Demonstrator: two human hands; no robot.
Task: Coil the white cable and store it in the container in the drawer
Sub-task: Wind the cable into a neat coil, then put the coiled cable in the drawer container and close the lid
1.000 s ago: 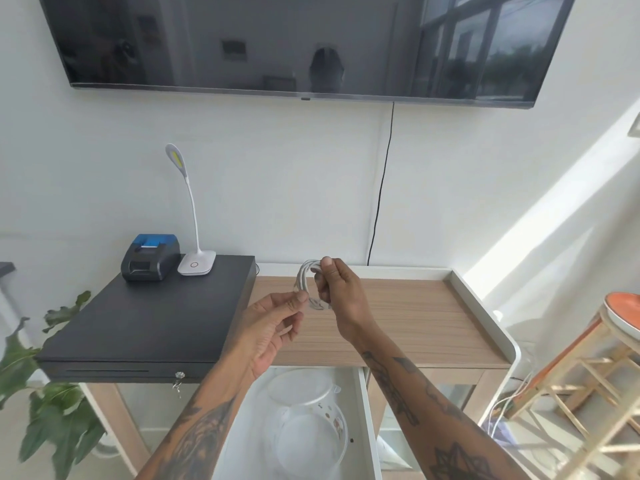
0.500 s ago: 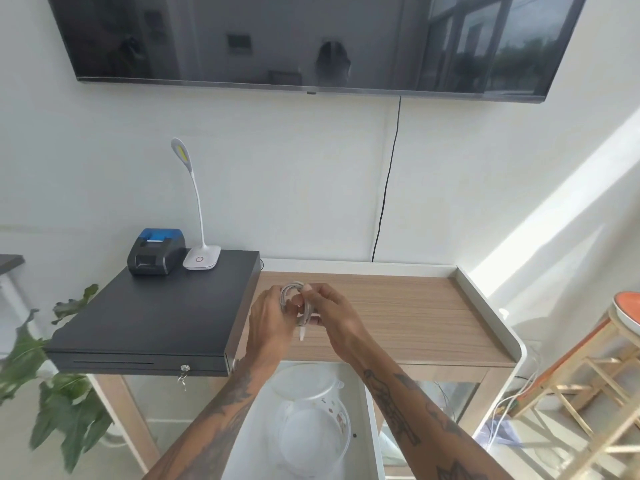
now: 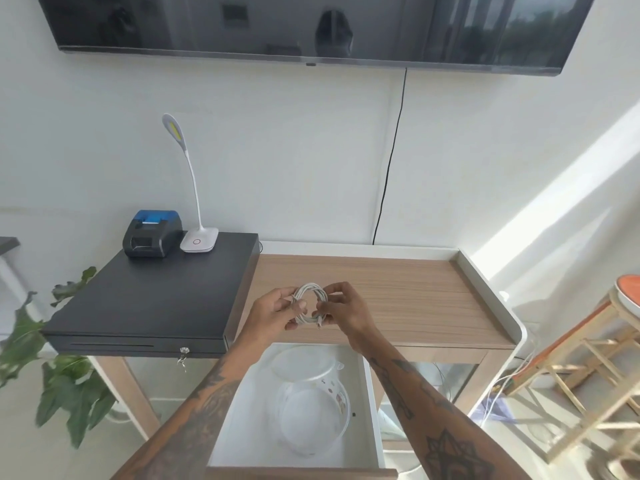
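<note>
The white cable (image 3: 309,289) is wound into a small round coil, held in the air above the front of the wooden desk. My left hand (image 3: 273,309) pinches the coil's left side and my right hand (image 3: 346,311) grips its right side, with a short plug end sticking out below. Under the hands the white drawer (image 3: 242,424) stands pulled out. Inside it sits a clear round plastic container (image 3: 313,415), open at the top, with its clear lid (image 3: 304,362) lying behind it.
A black cash drawer (image 3: 149,299) covers the desk's left part, carrying a small receipt printer (image 3: 151,233) and a white desk lamp (image 3: 199,239). A plant (image 3: 52,368) stands at the left, a wooden stool (image 3: 595,362) at the right. The desk (image 3: 415,292) has a raised white rim.
Both hands came together on the cable and lowered slightly. The loops, loosely held a second ago, now form one tight round coil between both hands.
</note>
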